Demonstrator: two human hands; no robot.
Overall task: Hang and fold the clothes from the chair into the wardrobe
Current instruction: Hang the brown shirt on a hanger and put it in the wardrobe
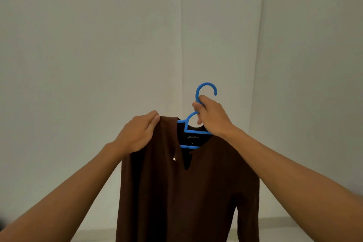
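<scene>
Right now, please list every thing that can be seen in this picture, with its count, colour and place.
garment: one, dark brown, long-sleeved, hanging in the centre on the hanger
hanger: one, blue plastic, inside the neckline, hook pointing up
walls: pale grey-white, meeting in a corner behind
floor: light, strip at the bottom
left hand: one, pinching the garment's shoulder
right hand: one, gripping the hanger's neck below the hook

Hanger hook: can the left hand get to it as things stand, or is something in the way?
Probably not without letting go first. The left hand is pinching the brown top at the shoulder, and the right hand already wraps the blue hanger just under the hook. The hook's curve itself is bare above the fingers.
</scene>
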